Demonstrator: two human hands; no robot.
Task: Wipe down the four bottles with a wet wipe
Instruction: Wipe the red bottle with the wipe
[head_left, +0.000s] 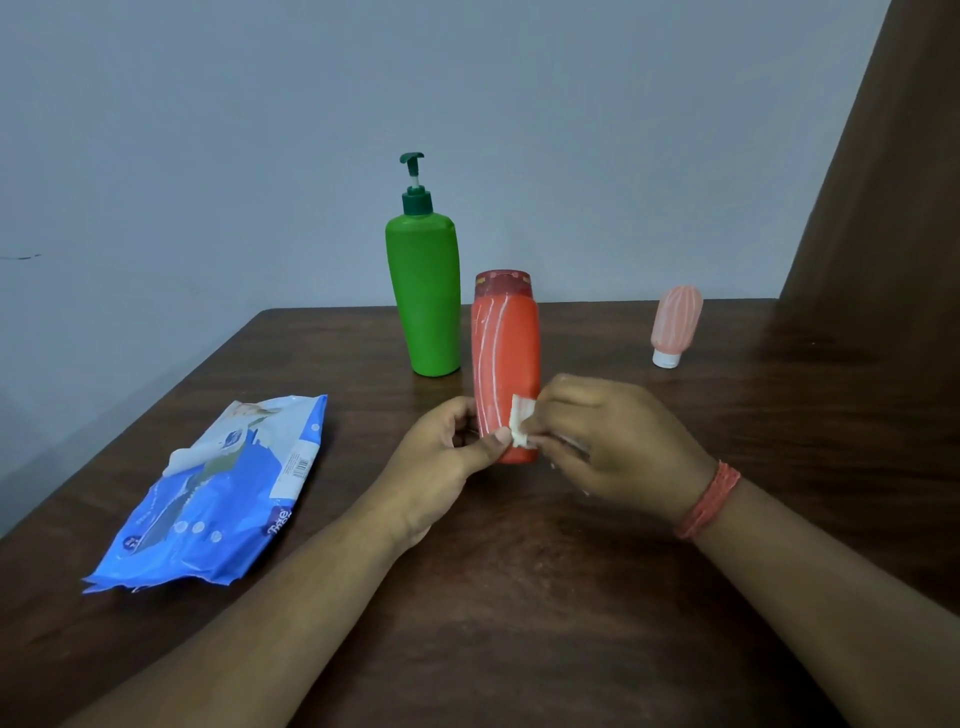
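Observation:
An orange-red bottle (505, 353) stands upright in the middle of the dark wooden table (519, 597). My left hand (441, 457) grips its lower part from the left. My right hand (608, 436) pinches a small white wet wipe (522, 427) and presses it against the bottle's lower right side. Behind the orange-red bottle stands a tall green pump bottle (425, 291). A small pink bottle (674, 325) rests cap-down at the back right. Only three bottles show.
A blue wet-wipe packet (218, 493) lies flat at the left of the table, its flap open. A grey wall rises behind the table. A brown curtain (883, 182) hangs at the right edge.

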